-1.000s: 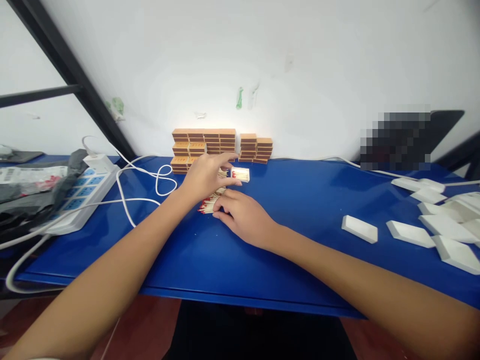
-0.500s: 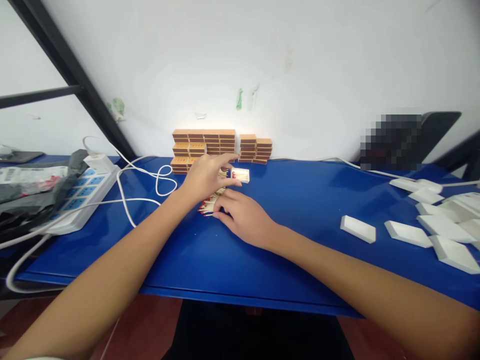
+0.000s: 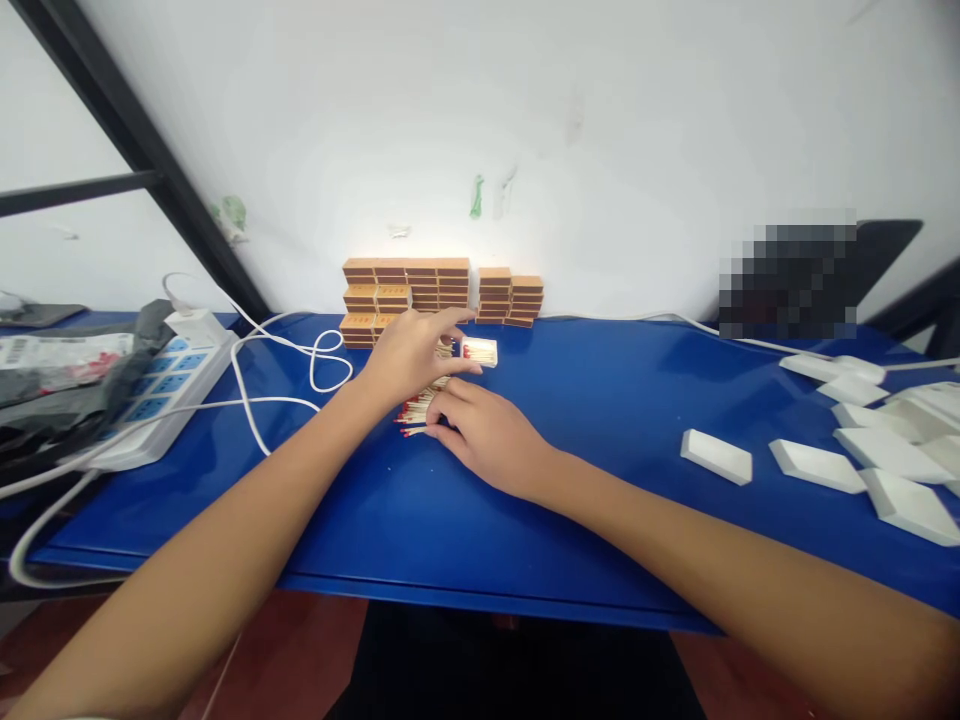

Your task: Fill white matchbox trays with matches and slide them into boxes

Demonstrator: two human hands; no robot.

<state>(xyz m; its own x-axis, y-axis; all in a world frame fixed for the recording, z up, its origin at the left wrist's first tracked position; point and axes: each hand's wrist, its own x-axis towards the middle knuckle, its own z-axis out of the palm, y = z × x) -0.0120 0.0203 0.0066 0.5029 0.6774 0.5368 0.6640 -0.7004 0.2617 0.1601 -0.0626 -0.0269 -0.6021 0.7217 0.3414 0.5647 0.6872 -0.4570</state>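
Observation:
Red-tipped matches [image 3: 414, 412] lie in a loose pile on the blue table. My right hand [image 3: 491, 440] is at the pile's right side, thumb and index finger pinched on matches; the exact number is hidden. Just beyond it, my left hand [image 3: 409, 350] arches over more matches, its thumb and fingers spread apart. Near those fingertips lies a small white matchbox tray [image 3: 490, 345] with several matches inside. Whether the left fingers touch the tray is unclear.
Stacked matchboxes [image 3: 439, 270] stand against the wall, with a shorter stack [image 3: 495, 290] beside them. White trays [image 3: 817, 467] are scattered on the right. At left are a power strip [image 3: 176, 390], looping white cables [image 3: 238, 350] and a grey plastic bag [image 3: 142, 345].
Both hands stay almost in place. Matches beside my right fingertips have shifted slightly.

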